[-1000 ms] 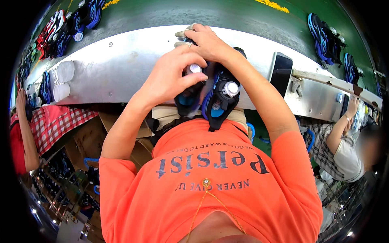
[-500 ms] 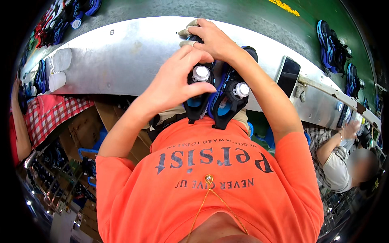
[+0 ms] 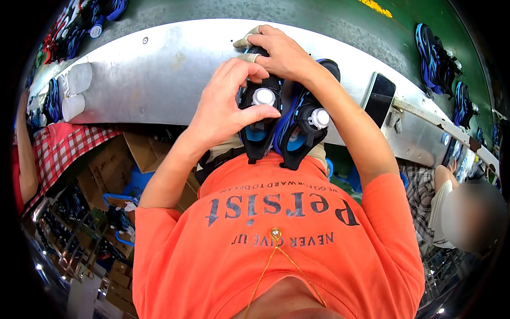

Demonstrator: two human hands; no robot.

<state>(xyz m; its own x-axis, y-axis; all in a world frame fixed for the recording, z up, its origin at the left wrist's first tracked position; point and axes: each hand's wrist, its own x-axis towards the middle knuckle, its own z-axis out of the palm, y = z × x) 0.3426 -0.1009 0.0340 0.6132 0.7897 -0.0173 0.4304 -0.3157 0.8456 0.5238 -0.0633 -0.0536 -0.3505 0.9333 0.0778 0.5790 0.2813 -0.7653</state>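
Left hand (image 3: 222, 101): fingers half-spread about the white knob (image 3: 263, 97)
Right hand (image 3: 285, 53): fingers holding left sneaker (image 3: 273, 85) toe
Right sneaker (image 3: 299, 114): alongside, across bench (image 3: 175, 95) near edge

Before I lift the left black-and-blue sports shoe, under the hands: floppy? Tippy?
The left black-and-blue sports shoe probably flexes at its open, fabric-looking collar. Its heel end seems to overhang the silver metal table, so it could tip toward the orange T-shirt if pushed that way. The round white piece on its upper might shift; its seating isn't visible.
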